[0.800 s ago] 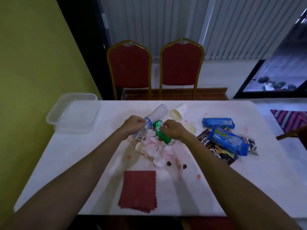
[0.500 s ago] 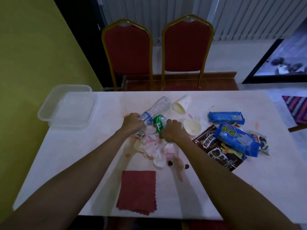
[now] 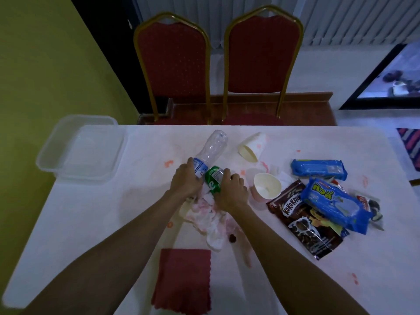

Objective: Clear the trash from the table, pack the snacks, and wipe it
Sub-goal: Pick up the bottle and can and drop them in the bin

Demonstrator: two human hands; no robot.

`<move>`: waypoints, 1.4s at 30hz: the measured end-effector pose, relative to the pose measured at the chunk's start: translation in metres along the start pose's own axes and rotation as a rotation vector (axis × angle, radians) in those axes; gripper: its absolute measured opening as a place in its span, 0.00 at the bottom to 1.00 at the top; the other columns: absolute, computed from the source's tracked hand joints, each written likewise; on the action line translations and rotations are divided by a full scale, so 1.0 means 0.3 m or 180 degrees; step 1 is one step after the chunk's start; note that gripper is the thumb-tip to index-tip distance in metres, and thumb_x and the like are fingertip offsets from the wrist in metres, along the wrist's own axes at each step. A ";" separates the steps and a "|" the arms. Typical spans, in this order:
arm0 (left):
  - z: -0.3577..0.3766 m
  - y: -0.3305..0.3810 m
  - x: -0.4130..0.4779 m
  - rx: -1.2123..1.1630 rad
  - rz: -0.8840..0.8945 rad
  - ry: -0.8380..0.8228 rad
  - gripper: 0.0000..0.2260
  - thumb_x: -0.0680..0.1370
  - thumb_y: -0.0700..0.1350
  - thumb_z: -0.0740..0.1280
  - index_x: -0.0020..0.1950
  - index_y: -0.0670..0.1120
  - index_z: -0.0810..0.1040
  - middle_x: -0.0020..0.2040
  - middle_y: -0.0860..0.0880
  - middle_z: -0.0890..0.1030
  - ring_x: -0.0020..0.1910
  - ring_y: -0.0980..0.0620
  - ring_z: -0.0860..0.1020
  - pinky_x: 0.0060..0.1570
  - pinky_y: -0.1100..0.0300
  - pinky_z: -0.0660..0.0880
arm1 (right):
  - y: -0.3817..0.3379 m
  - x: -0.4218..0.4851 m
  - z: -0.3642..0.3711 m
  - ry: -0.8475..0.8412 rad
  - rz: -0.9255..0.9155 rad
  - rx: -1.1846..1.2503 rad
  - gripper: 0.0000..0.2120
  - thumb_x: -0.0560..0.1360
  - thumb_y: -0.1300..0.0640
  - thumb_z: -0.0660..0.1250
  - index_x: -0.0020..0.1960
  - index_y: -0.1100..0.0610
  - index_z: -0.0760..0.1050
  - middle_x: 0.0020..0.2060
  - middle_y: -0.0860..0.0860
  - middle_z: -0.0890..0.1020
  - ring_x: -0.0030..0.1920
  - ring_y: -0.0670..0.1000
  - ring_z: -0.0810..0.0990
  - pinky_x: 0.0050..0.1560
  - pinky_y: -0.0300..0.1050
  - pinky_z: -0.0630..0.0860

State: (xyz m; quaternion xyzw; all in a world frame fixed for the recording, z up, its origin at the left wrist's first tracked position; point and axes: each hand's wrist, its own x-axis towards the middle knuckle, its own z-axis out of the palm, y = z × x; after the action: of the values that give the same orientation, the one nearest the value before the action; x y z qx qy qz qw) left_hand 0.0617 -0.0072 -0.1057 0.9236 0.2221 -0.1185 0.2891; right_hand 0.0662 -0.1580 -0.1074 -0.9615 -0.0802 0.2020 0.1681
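On the white table, my left hand grips the neck end of a clear plastic bottle that lies pointing away. My right hand is closed on a crushed green can right beside the bottle. Crumpled, stained tissues lie under and just in front of both hands. Two paper cups lie on their sides to the right. Snack packs sit further right: two blue ones and a brown cereal bag. A red cloth lies near the front edge.
A clear plastic container stands at the table's back left corner beside the yellow wall. Two red chairs stand behind the table. Pink stains and small crumbs dot the tabletop.
The view has tilted down and come closer to the table. Both hands have tightened on the bottle and the can, which have stayed in about the same place.
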 end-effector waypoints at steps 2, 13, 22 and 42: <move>0.006 -0.018 0.021 0.0078 -0.0025 -0.0047 0.25 0.72 0.56 0.72 0.62 0.47 0.69 0.53 0.42 0.79 0.49 0.42 0.79 0.47 0.46 0.81 | 0.004 0.003 -0.001 0.0003 0.0057 0.0069 0.35 0.71 0.52 0.74 0.71 0.56 0.60 0.62 0.58 0.72 0.61 0.58 0.72 0.56 0.52 0.75; -0.090 -0.004 0.007 -0.0589 -0.0531 0.0042 0.24 0.73 0.58 0.68 0.62 0.43 0.75 0.54 0.45 0.79 0.50 0.47 0.77 0.44 0.58 0.72 | -0.014 0.051 -0.097 0.0440 0.0371 0.1252 0.17 0.75 0.56 0.68 0.60 0.62 0.71 0.55 0.60 0.78 0.54 0.61 0.79 0.47 0.54 0.79; -0.223 -0.076 -0.170 -0.2099 -0.0878 0.0456 0.13 0.76 0.49 0.69 0.58 0.47 0.78 0.53 0.47 0.82 0.46 0.47 0.83 0.38 0.54 0.82 | -0.142 -0.037 -0.128 0.0422 0.0209 0.1968 0.12 0.81 0.54 0.61 0.61 0.61 0.71 0.56 0.58 0.80 0.51 0.58 0.81 0.43 0.48 0.79; -0.314 -0.819 -0.988 -0.3439 -0.1376 0.1217 0.14 0.78 0.49 0.70 0.63 0.47 0.78 0.52 0.47 0.85 0.50 0.50 0.85 0.52 0.51 0.82 | -0.769 -0.675 0.359 -0.0994 -0.0774 0.1688 0.10 0.81 0.51 0.61 0.56 0.56 0.70 0.51 0.54 0.80 0.43 0.50 0.78 0.38 0.42 0.74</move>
State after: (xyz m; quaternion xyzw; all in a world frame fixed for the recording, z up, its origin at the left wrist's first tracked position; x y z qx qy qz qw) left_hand -0.3062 0.1272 -0.0452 0.5854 0.4810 0.1226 0.6410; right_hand -0.1819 0.0431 -0.0450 -0.8250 -0.1638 0.3393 0.4212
